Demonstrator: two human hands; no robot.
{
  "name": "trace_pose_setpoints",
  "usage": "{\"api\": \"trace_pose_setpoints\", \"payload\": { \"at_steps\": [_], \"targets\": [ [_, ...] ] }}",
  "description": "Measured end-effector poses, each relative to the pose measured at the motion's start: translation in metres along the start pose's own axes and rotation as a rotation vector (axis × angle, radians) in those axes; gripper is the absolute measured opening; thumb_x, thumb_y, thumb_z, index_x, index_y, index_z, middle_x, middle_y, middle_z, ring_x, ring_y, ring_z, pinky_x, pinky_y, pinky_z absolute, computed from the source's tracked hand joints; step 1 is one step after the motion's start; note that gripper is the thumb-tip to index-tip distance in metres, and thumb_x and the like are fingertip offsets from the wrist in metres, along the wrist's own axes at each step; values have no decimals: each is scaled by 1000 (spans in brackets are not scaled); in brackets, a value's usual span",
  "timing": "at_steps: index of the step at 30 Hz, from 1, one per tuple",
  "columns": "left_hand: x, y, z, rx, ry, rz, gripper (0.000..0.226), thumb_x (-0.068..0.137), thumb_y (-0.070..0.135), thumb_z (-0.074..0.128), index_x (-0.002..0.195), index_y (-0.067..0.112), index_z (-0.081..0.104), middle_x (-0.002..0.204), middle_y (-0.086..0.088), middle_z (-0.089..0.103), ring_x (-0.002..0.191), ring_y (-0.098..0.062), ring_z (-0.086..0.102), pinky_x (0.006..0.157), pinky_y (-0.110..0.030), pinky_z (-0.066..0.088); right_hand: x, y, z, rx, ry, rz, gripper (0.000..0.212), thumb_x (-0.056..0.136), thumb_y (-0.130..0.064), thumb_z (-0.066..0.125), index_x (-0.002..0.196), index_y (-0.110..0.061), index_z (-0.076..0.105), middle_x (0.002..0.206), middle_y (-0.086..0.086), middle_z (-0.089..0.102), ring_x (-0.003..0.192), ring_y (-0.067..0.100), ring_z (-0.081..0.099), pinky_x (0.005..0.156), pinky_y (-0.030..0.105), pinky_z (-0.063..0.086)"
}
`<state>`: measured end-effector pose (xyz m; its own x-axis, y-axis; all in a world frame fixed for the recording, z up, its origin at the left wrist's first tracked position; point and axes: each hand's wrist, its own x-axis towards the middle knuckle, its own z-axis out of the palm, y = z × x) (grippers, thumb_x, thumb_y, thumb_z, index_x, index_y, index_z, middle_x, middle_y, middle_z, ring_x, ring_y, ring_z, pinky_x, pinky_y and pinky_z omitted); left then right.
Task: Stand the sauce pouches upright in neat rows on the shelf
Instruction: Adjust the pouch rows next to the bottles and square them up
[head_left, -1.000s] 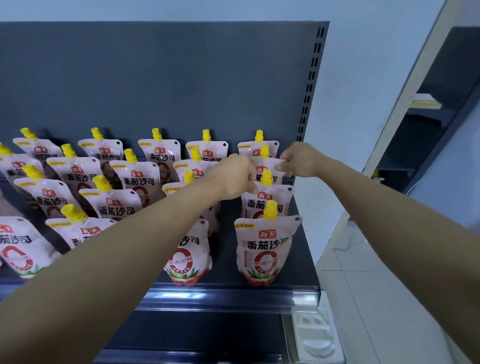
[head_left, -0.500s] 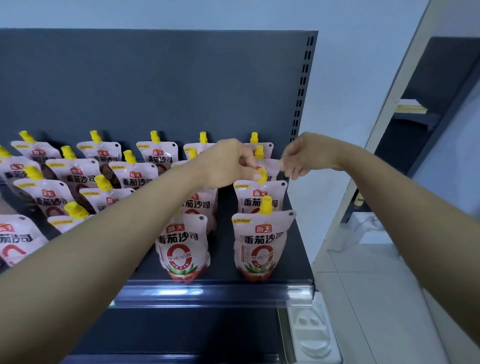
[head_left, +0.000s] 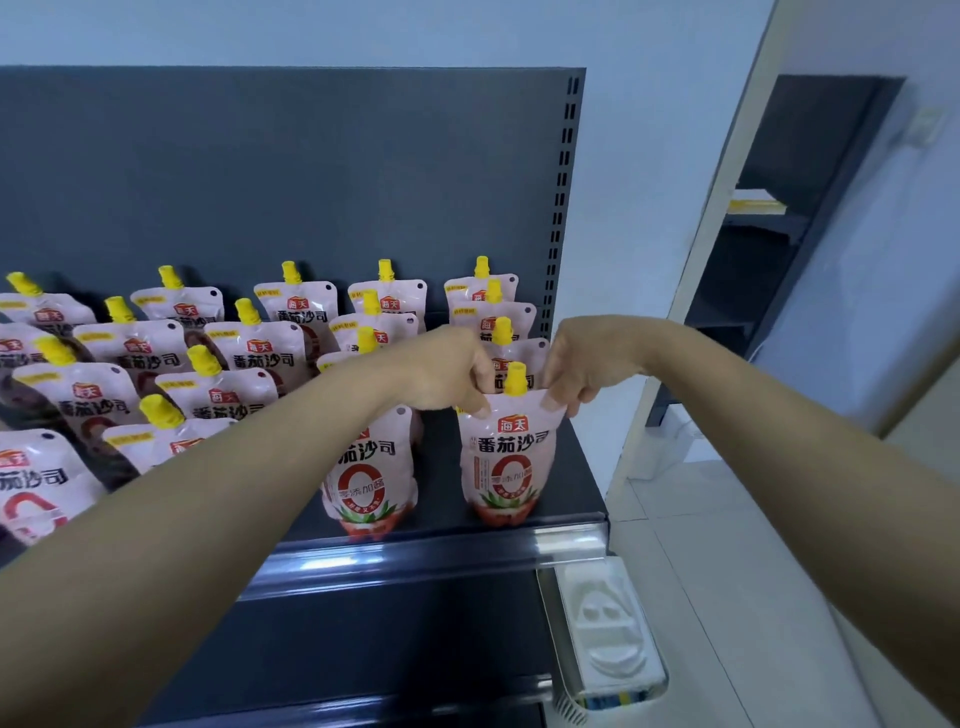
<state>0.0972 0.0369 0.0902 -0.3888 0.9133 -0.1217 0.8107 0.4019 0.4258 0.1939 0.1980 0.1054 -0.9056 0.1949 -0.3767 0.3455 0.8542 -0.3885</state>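
Several pink sauce pouches with yellow caps stand upright in rows on the dark shelf (head_left: 576, 467). The front right pouch (head_left: 506, 457) stands near the shelf's front edge. My left hand (head_left: 441, 369) pinches its top left corner and my right hand (head_left: 579, 364) pinches its top right corner, either side of the yellow cap. A second front pouch (head_left: 369, 483) stands to its left, partly hidden by my left forearm. More pouches (head_left: 234, 358) fill the rows behind and to the left.
The shelf's dark back panel (head_left: 311, 171) rises behind the pouches. A clear price rail (head_left: 415, 556) runs along the front edge. A white moulded tray (head_left: 608, 629) sits below right. Tiled floor and another dark shelving unit (head_left: 779, 218) lie to the right.
Both hands have come forward from the pouch in the third row to the front right pouch and now grip its top corners.
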Motion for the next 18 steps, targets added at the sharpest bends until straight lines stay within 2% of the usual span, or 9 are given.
{"api": "trace_pose_setpoints", "payload": {
  "at_steps": [3, 6, 8, 10, 12, 14, 16, 18],
  "targets": [
    [0, 3, 2, 9, -13, 27, 23, 79, 14, 71, 59, 21, 60, 59, 12, 52, 59, -4, 49, 56, -19, 37, -5, -5, 3, -10, 3, 50, 24, 86, -12, 67, 104, 3, 71, 78, 4, 73, 69, 11, 69, 78, 25, 57],
    [-6, 3, 0, 2, -25, 47, 3, 80, 16, 70, 80, 14, 68, 75, 8, 60, 75, -11, 56, 66, -21, 43, -14, -15, 0, -59, -48, 85, 27, 88, -14, 64, 110, 1, 68, 80, -1, 70, 74, 11, 68, 78, 24, 55],
    [-16, -2, -11, -35, -8, 38, 19, 80, 17, 71, 98, 14, 68, 89, 6, 63, 86, -12, 58, 72, -20, 44, -22, -25, -5, -181, -33, 87, 30, 88, -19, 63, 114, -5, 68, 98, 5, 72, 90, 19, 68, 87, 30, 55],
    [-32, -12, -28, -72, 69, 25, 26, 79, 16, 72, 104, 18, 66, 93, 6, 62, 86, -10, 58, 69, -17, 43, -25, -35, -11, -271, 120, 25, 29, 87, -22, 62, 111, -6, 69, 111, 9, 70, 103, 27, 64, 92, 35, 50],
    [-50, -28, -46, -82, 159, -20, 25, 78, 12, 72, 101, 18, 66, 91, 6, 63, 82, -9, 59, 66, -13, 44, -25, -49, -12, -174, 324, -74, 23, 86, -19, 63, 105, -8, 72, 107, 4, 72, 95, 18, 63, 83, 26, 44],
    [-67, -44, -57, -80, 205, -80, 22, 78, 9, 72, 99, 13, 66, 92, 3, 65, 85, -15, 61, 72, -18, 48, -20, -67, -6, -61, 455, -184, 15, 85, -16, 65, 95, -11, 75, 96, -4, 72, 80, 3, 61, 73, 15, 42],
    [-81, -58, -60, -79, 208, -138, 22, 79, 10, 71, 100, 10, 66, 99, -3, 67, 94, -21, 62, 80, -27, 48, -13, -88, 6, -26, 420, -262, 14, 84, -14, 64, 93, -12, 76, 90, -8, 70, 78, 0, 62, 66, 7, 41],
    [-91, -68, -57, -118, 195, -168, 23, 77, 17, 74, 99, 13, 66, 100, -1, 67, 96, -18, 62, 83, -26, 44, -4, -106, 21, -91, 302, -283, 18, 85, -12, 62, 98, -9, 75, 98, -4, 73, 89, 10, 66, 72, 14, 48]
  ]
}}
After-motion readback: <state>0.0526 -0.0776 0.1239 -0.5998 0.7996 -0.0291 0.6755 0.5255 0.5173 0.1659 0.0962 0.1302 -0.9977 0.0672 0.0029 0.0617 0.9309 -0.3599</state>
